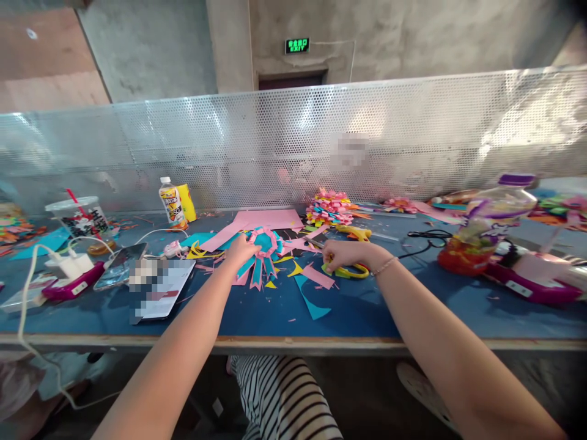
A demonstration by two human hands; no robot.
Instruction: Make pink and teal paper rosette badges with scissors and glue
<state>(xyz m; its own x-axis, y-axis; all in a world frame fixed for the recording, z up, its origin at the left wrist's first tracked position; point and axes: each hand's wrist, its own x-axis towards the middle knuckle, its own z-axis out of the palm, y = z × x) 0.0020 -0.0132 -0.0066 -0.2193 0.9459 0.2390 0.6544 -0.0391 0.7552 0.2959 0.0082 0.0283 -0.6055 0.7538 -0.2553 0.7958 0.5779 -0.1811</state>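
My left hand [241,252] pinches the left edge of a pink and blue paper rosette [276,243]. The rosette has a folded pink ring round a blue middle, and notched blue and pink tails hang toward me. To its right, my right hand [338,253] is closed over a pair of scissors [355,271] with yellow-green handles. The handle loops show below the hand, and a dark blade seems to come out at its left; the fingertips are partly hidden. Around both hands lie a pink paper strip [318,276], a blue paper scrap [312,300] and yellow scraps.
Behind are pink sheets [268,219], a heap of coloured paper strips [330,208] and another yellow-handled tool [354,232]. Phones, a power strip [76,282], a cup [85,220] and a drink bottle [172,205] stand left. A large bottle [488,226] stands right. A perforated metal screen [284,146] closes the back.
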